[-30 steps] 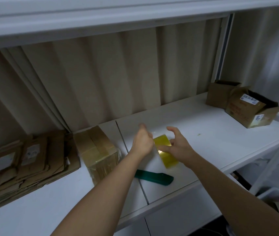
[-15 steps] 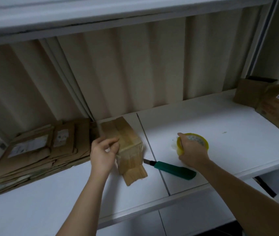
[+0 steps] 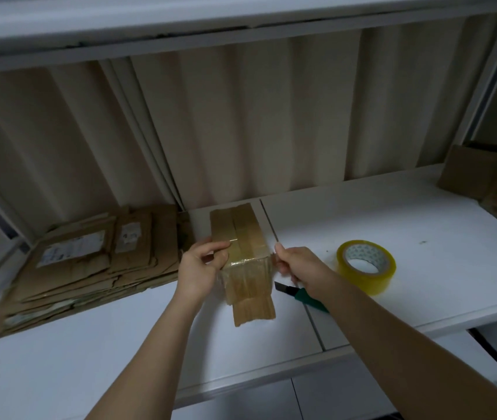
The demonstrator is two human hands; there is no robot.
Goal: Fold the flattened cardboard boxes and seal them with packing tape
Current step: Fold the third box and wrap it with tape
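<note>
We see a small folded cardboard box (image 3: 241,247) standing on the white shelf (image 3: 392,225), its top flaps closed and crossed by glossy clear tape running down over the near face — one brown flap at the bottom near edge sticks out loose toward us. To its left lies a stack of flattened cardboard boxes (image 3: 89,265), some bearing white labels, fanned unevenly against the back. To its right, well apart, a roll of yellowish packing tape (image 3: 366,266) lies flat — its white core facing up.
</note>
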